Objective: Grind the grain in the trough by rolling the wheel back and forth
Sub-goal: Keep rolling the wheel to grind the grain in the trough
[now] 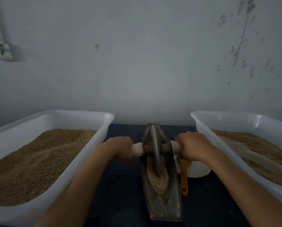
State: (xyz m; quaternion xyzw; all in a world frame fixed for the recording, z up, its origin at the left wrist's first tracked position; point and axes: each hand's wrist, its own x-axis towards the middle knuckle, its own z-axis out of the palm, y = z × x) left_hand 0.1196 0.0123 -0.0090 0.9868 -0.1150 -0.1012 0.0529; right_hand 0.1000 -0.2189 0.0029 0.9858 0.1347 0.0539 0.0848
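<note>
A long, dark, boat-shaped trough (173,203) lies on the dark table, running away from me toward the wall. Pale grain (159,181) fills its near middle. A thin grey wheel (155,149) stands upright in the groove, its lower edge in the grain. An axle runs through the wheel, with a white-wrapped handle (137,149) on each side. My left hand (120,148) grips the left handle. My right hand (192,145) grips the right handle (175,147).
A white tub (91,149) of brown grain stands at the left, and a second white tub (202,126) with grain at the right. A yellow-handled brush (184,176) and a white bowl (199,169) sit right of the trough. The grey wall is close behind.
</note>
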